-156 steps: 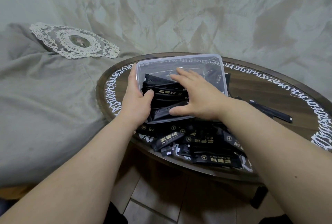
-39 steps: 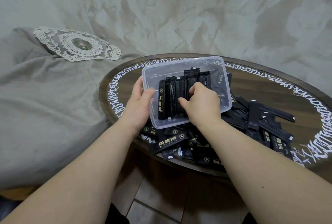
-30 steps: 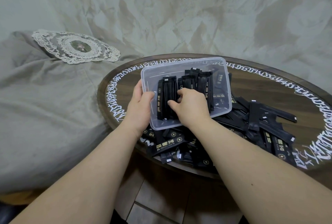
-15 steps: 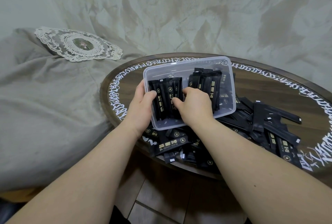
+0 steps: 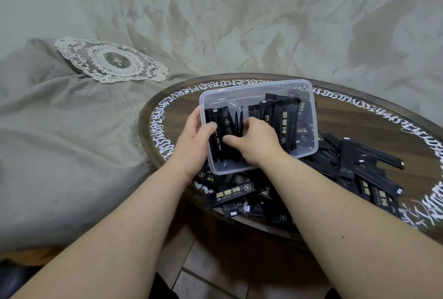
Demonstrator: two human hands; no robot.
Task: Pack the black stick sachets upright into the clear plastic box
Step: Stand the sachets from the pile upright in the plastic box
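With the left hand [image 5: 191, 140] gripping the clear plastic box [image 5: 257, 87] at frame centre, the right hand [image 5: 254, 140], pinching the upright sachets [image 5: 223, 130], should press them snugly leftward.

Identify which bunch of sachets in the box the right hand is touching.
The left bunch, beside the left hand. The right hand pinches it; the right bunch stands untouched against the box wall.

You have open room in the box's [image 5: 257, 87] far left corner; loose sachets [image 5: 364, 174] crowd its right flank.
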